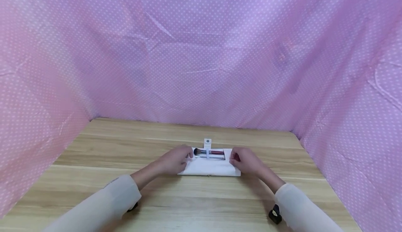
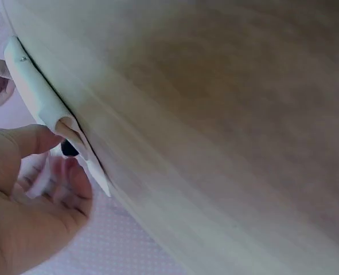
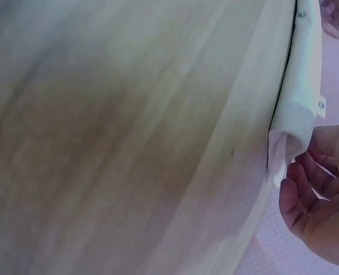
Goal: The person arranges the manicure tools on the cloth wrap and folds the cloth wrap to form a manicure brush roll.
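Observation:
A white makeup brush case (image 1: pixel 209 170) lies on the table, its near flap curled over in a loose roll. Inside show a makeup brush (image 1: pixel 201 151) with dark bristles and a red-brown handle, and a thin silvery tool (image 1: pixel 209 157), both under a white strap. My left hand (image 1: pixel 176 159) grips the case's left end, thumb on the rolled flap and fingers bent at the far side. At the right end, my right hand (image 1: pixel 246 159) pinches the flap's edge between thumb and fingers. The roll's open end (image 3: pixel 287 140) shows in the right wrist view.
A white tab (image 1: pixel 207 143) with a metal snap sticks out from the case's far edge. The wood-grain table (image 1: pixel 201 204) extends around it. Pink dotted cloth (image 1: pixel 194 68) hangs behind the table and along both sides.

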A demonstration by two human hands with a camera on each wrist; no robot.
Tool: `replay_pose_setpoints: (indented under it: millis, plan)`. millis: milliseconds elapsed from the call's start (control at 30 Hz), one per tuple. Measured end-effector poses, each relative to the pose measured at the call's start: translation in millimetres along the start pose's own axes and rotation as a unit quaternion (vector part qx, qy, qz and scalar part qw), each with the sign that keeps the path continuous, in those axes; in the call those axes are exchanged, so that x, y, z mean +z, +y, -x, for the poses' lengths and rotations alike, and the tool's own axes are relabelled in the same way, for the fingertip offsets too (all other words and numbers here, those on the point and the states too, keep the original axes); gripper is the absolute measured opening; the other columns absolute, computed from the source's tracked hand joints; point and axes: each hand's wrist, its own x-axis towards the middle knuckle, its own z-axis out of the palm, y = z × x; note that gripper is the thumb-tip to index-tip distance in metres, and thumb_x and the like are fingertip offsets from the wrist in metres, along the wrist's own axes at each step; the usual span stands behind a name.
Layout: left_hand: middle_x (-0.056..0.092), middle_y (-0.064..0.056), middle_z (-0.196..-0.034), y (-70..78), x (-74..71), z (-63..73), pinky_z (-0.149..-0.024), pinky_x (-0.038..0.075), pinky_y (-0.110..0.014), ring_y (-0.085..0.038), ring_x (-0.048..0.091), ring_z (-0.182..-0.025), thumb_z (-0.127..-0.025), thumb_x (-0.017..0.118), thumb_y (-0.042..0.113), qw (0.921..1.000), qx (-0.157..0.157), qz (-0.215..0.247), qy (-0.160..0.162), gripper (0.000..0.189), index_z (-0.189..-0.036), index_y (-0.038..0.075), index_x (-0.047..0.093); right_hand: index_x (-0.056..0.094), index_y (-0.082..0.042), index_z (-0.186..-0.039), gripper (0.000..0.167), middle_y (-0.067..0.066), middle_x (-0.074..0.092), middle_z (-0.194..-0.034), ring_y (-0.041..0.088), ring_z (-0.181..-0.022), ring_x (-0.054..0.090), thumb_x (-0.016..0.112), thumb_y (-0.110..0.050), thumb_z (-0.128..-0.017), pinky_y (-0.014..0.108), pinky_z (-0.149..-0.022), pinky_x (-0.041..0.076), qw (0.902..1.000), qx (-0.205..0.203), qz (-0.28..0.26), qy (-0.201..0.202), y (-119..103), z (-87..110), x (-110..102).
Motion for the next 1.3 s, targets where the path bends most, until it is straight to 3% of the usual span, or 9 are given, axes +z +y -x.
replay_pose_setpoints:
  millis: [100,233,333,433,667,867,933,1067,1300]
  plan:
    - [0.065,-0.004,-0.11,3.7,2.2,-0.7,-0.094,0.051,-0.038,-0.021,0.06,-0.103,-0.085,0.058,-0.013,0.9951,0.084,-0.05,-0.013,0.035,-0.11,0.009,0.068,0.067,-0.01,-0.087,0.01,-0.008,0.058,-0.075,0.004,-0.069,0.05,0.07,-0.003,-0.093,0.026,-0.063,0.046,0.9974,-0.066,0.028,-0.006,-5.7,1.4,1.3]
    - [0.066,-0.002,-0.115,9.0,2.5,2.4,-0.095,0.05,-0.036,-0.021,0.06,-0.106,-0.092,0.056,-0.005,0.9878,0.127,-0.085,-0.027,0.03,-0.114,0.009,0.07,0.073,-0.01,-0.092,0.006,-0.007,0.065,-0.082,0.005,-0.074,0.056,0.071,-0.015,-0.096,0.029,-0.069,0.051,0.9892,-0.122,0.079,-0.018,-12.8,6.9,0.7]
    - [0.066,-0.002,-0.118,10.1,2.2,5.6,-0.096,0.05,-0.036,-0.02,0.06,-0.108,-0.097,0.063,0.011,0.9872,0.122,-0.097,-0.034,0.021,-0.118,0.01,0.069,0.074,-0.009,-0.099,0.016,-0.003,0.069,-0.091,0.011,-0.081,0.062,0.074,-0.025,-0.095,0.033,-0.075,0.054,0.9809,-0.146,0.124,-0.033,-15.3,13.1,-0.3]
    - [0.064,-0.001,-0.124,8.6,0.8,9.6,-0.096,0.05,-0.037,-0.021,0.059,-0.112,-0.094,0.073,0.02,0.9877,0.108,-0.104,-0.044,0.029,-0.121,0.013,0.068,0.072,-0.007,-0.106,0.028,0.002,0.068,-0.099,0.016,-0.088,0.064,0.078,-0.03,-0.092,0.036,-0.078,0.055,0.9732,-0.158,0.16,-0.047,-16.7,18.1,-0.5]
    - [0.061,0.001,-0.132,4.6,-2.9,12.8,-0.099,0.048,-0.035,-0.02,0.056,-0.117,-0.088,0.08,0.019,0.9886,0.1,-0.093,-0.064,0.041,-0.126,0.016,0.065,0.068,-0.009,-0.108,0.029,0.0,0.064,-0.095,0.015,-0.083,0.061,0.081,-0.027,-0.089,0.035,-0.074,0.053,0.9632,-0.17,0.2,-0.057,-18.5,20.6,1.8]
    - [0.062,0.001,-0.132,7.3,-5.4,13.9,-0.101,0.048,-0.037,-0.017,0.055,-0.119,-0.086,0.084,0.029,0.9893,0.085,-0.081,-0.087,0.047,-0.127,0.017,0.064,0.062,-0.01,-0.12,0.036,-0.001,0.067,-0.091,0.017,-0.08,0.065,0.077,-0.024,-0.089,0.034,-0.073,0.055,0.9466,-0.211,0.238,-0.052,-21.7,25.4,3.6]
    - [0.063,0.001,-0.131,7.0,-6.6,12.7,-0.101,0.047,-0.037,-0.016,0.056,-0.118,-0.085,0.084,0.027,0.9897,0.083,-0.076,-0.089,0.047,-0.127,0.018,0.064,0.06,-0.012,-0.125,0.041,-0.001,0.067,-0.089,0.016,-0.078,0.065,0.076,-0.022,-0.089,0.034,-0.07,0.055,0.9476,-0.215,0.232,-0.047,-21.9,24.7,3.2]
    - [0.066,0.003,-0.123,3.6,-9.5,5.8,-0.099,0.048,-0.036,-0.014,0.059,-0.111,-0.089,0.08,0.021,0.992,0.079,-0.045,-0.087,0.042,-0.128,0.017,0.063,0.058,-0.014,-0.13,0.042,-0.001,0.066,-0.09,0.013,-0.076,0.061,0.073,-0.02,-0.09,0.035,-0.069,0.054,0.9628,-0.191,0.186,-0.047,-17.9,19.6,-0.4]
    - [0.066,-0.001,-0.13,-3.2,-18.1,-11.0,-0.098,0.049,-0.039,-0.011,0.06,-0.109,-0.104,0.062,0.02,0.9948,0.026,0.04,-0.089,0.031,-0.134,0.013,0.061,0.059,-0.011,-0.134,0.036,0.006,0.065,-0.112,0.015,-0.091,0.06,0.064,-0.012,-0.098,0.041,-0.079,0.054,0.9813,-0.166,0.09,-0.039,-7.3,4.5,-8.6]
